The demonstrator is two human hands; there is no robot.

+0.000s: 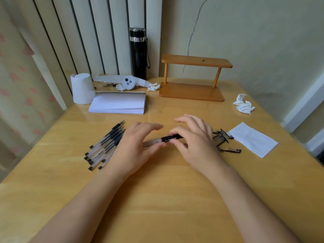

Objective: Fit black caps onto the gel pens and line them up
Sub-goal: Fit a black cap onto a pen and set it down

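Two hands (136, 142) (194, 139), fingers clamped on one gel pen (152, 142) and its black cap (172, 138), above tabletop (166, 199).

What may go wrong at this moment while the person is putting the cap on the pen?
1. The left hand lies against the uncapped pens; a nudge may scatter them.
2. The right hand covers part of the loose caps and may push them toward the paper slip.
3. The cap may go on crooked, since fingers hide the joint.
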